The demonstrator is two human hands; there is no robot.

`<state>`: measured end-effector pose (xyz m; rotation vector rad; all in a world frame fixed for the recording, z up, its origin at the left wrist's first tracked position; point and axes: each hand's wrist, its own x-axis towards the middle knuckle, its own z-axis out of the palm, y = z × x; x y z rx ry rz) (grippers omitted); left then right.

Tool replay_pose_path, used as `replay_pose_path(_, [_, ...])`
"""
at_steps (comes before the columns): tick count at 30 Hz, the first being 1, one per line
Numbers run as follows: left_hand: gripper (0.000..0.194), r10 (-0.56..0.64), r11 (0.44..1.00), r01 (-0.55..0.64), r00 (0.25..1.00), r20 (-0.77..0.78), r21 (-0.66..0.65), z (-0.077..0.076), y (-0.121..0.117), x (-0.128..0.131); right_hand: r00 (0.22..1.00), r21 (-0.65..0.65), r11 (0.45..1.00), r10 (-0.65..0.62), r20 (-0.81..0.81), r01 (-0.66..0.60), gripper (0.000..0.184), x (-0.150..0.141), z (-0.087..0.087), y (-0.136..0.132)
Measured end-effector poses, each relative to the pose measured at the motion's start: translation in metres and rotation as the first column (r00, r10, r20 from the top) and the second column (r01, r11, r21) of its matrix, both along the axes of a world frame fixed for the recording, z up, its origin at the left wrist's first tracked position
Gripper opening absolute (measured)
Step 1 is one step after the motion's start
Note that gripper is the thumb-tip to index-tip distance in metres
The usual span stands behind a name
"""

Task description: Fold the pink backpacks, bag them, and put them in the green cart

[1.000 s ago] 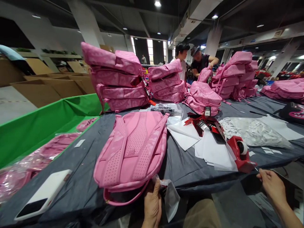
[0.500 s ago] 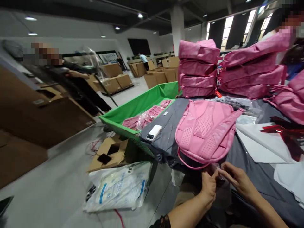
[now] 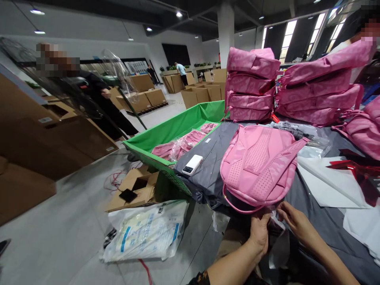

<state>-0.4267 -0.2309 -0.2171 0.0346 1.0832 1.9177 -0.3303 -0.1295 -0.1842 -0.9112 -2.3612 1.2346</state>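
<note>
A pink backpack lies back-side up on the grey table cover, its carry loop hanging toward me. Just below it my left hand and my right hand both pinch a clear plastic bag that droops over the table's near edge. The fingers of both hands are closed on the film. A white phone lies on the cloth to the left of the backpack.
Stacks of pink backpacks stand at the back of the table. A green bin holds bagged pink backpacks. White paper sheets and red tags lie right. On the floor are an open cardboard box and a white sack. A person stands left.
My view swung left from the table to the floor and bin. My right hand came from the tape dispenser side to join the left hand on the plastic bag.
</note>
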Motion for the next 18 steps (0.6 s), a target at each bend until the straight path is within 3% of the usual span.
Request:
replay_pose_path(5, [0.054,0.007,0.999,-0.011,0.997,-0.082,-0.050,0.003,0.002,-0.006,0.992,-0.190,0.980,-0.079,-0.098,0.059,0.033,-0.012,-0.018,-0.002])
replay_pose_path(9, [0.050,-0.046,0.997,0.038,0.990,-0.131,-0.066,0.010,0.002,-0.009,0.985,-0.218,0.964,-0.168,-0.042,0.156,0.035,-0.016,-0.027,-0.004])
replay_pose_path(12, [0.054,-0.002,0.996,-0.007,0.995,-0.103,-0.088,0.012,0.002,-0.010,0.973,-0.247,0.944,-0.231,-0.014,0.220,0.032,-0.017,-0.028,-0.008])
replay_pose_path(15, [0.059,0.024,0.993,-0.029,0.999,-0.044,-0.114,0.011,-0.001,-0.010,0.981,-0.359,0.917,-0.192,-0.015,0.174,0.042,-0.016,-0.024,-0.014])
replay_pose_path(18, [0.061,0.027,0.988,-0.027,1.000,-0.005,-0.153,0.007,-0.002,-0.010,0.995,-0.511,0.856,-0.099,-0.018,0.076,0.057,-0.014,-0.015,-0.018])
